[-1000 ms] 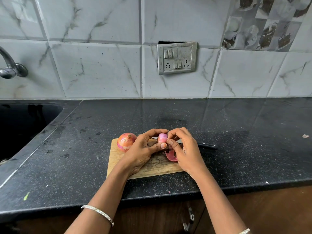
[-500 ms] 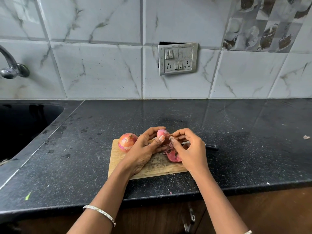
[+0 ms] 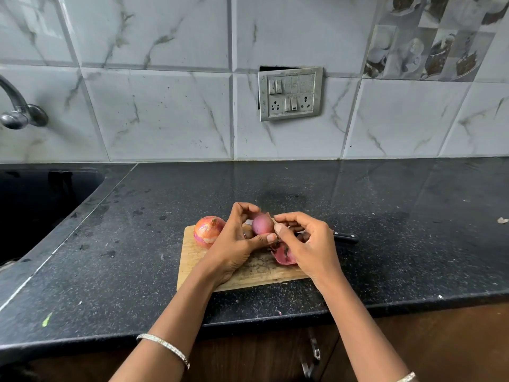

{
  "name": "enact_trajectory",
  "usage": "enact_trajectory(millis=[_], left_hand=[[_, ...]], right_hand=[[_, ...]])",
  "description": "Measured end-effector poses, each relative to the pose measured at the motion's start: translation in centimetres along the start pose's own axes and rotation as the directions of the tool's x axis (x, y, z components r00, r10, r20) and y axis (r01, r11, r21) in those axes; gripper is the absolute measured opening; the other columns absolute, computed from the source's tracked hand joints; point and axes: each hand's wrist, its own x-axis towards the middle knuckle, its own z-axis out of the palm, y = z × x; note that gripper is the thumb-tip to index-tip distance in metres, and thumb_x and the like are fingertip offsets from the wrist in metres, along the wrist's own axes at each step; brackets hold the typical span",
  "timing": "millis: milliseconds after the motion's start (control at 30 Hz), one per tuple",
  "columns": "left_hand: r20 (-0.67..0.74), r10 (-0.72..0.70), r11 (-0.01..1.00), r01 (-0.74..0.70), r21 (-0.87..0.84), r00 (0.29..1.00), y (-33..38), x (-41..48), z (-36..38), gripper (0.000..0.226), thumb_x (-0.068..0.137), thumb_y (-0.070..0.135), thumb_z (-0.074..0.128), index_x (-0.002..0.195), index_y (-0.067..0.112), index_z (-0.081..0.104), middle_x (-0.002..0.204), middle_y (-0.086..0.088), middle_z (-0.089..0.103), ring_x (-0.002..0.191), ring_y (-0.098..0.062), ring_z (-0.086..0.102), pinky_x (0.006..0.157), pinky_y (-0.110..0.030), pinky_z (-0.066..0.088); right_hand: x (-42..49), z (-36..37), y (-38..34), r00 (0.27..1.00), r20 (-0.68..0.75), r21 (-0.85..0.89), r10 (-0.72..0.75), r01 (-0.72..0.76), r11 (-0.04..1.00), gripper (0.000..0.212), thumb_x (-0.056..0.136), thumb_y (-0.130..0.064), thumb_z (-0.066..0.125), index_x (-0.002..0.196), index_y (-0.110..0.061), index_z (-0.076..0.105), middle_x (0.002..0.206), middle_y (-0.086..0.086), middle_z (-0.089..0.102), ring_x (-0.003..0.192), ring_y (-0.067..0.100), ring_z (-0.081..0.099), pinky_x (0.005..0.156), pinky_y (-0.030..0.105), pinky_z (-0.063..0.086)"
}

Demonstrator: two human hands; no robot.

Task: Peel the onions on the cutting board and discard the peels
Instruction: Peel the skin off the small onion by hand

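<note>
A wooden cutting board (image 3: 249,275) lies on the black counter near its front edge. My left hand (image 3: 237,244) grips a small purple peeled onion (image 3: 261,224) above the board, thumb under it and fingers over its top. My right hand (image 3: 308,244) is curled against the onion's right side, fingertips pinching at its skin; what they hold is hidden. A piece of red peel (image 3: 283,256) lies on the board under my right hand. An unpeeled orange-pink onion (image 3: 208,230) sits at the board's back left corner.
A black-handled knife (image 3: 344,237) lies behind the board, its blade hidden by my hands. A dark sink (image 3: 41,205) and tap (image 3: 16,111) are at the left. A small scrap (image 3: 502,220) lies far right on the counter (image 3: 385,216).
My left hand has turned the small onion, showing more of its smooth purple side. My right fingers shifted along its right side. The board, peel and whole onion have stayed put.
</note>
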Motion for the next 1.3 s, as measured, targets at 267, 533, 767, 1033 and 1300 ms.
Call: enact_trajectory(millis=[267, 533, 767, 1033, 1300], left_hand=[[-0.002, 0.094, 0.962, -0.091, 0.258, 0.996, -0.2, 0.0, 0.1, 0.047, 0.084, -0.009, 0.075, 0.120, 0.008, 0.051, 0.104, -0.008, 0.073, 0.092, -0.019, 0.075, 0.078, -0.026, 0.060], [-0.020, 0.163, 0.915, -0.143, 0.376, 0.986, -0.5, 0.2, 0.0, 0.052, 0.077, 0.019, 0.089, 0.112, 0.023, 0.050, 0.113, -0.007, 0.067, 0.101, -0.031, 0.072, 0.091, -0.053, 0.059], [0.068, 0.079, 0.974, -0.091, 0.207, 0.995, -0.8, 0.0, 0.2, 0.047, 0.092, 0.001, 0.071, 0.134, 0.011, 0.052, 0.129, -0.012, 0.066, 0.117, -0.025, 0.068, 0.103, -0.042, 0.054], [0.066, 0.084, 0.965, -0.098, 0.245, 0.994, -0.8, 0.1, 0.1, 0.046, 0.087, -0.006, 0.074, 0.125, 0.008, 0.051, 0.125, -0.013, 0.066, 0.112, -0.024, 0.071, 0.096, -0.038, 0.057], [0.061, 0.109, 0.962, -0.121, 0.245, 0.992, -0.8, 0.1, 0.2, 0.047, 0.084, -0.010, 0.074, 0.122, 0.002, 0.050, 0.119, -0.018, 0.068, 0.107, -0.027, 0.072, 0.088, -0.029, 0.058]], right_hand=[[-0.1, 0.4, 0.0, 0.997, 0.070, 0.036, 0.033, -0.036, 0.999, 0.027, 0.082, -0.030, 0.085, 0.107, -0.027, 0.079, 0.098, -0.009, 0.077, 0.085, 0.005, 0.074, 0.077, 0.023, 0.060], [-0.1, 0.4, 0.6, 0.999, 0.041, 0.018, -0.011, 0.011, 1.000, 0.028, 0.084, -0.014, 0.082, 0.111, -0.018, 0.078, 0.102, -0.011, 0.077, 0.087, 0.002, 0.073, 0.078, 0.016, 0.055], [0.1, 0.2, 0.7, 1.000, -0.018, 0.028, -0.012, 0.012, 1.000, 0.023, 0.087, -0.007, 0.076, 0.108, -0.016, 0.079, 0.100, -0.013, 0.077, 0.089, 0.000, 0.072, 0.081, 0.013, 0.053], [-0.1, 0.2, 0.4, 0.996, -0.053, -0.045, -0.069, 0.066, 0.997, 0.016, 0.087, -0.010, 0.078, 0.102, -0.012, 0.081, 0.096, -0.010, 0.078, 0.091, -0.009, 0.070, 0.079, 0.006, 0.049], [-0.3, 0.7, 0.5, 0.970, -0.116, -0.231, -0.212, 0.181, 0.956, 0.014, 0.082, -0.005, 0.077, 0.092, -0.012, 0.083, 0.088, -0.005, 0.079, 0.081, -0.003, 0.072, 0.070, 0.009, 0.053]])
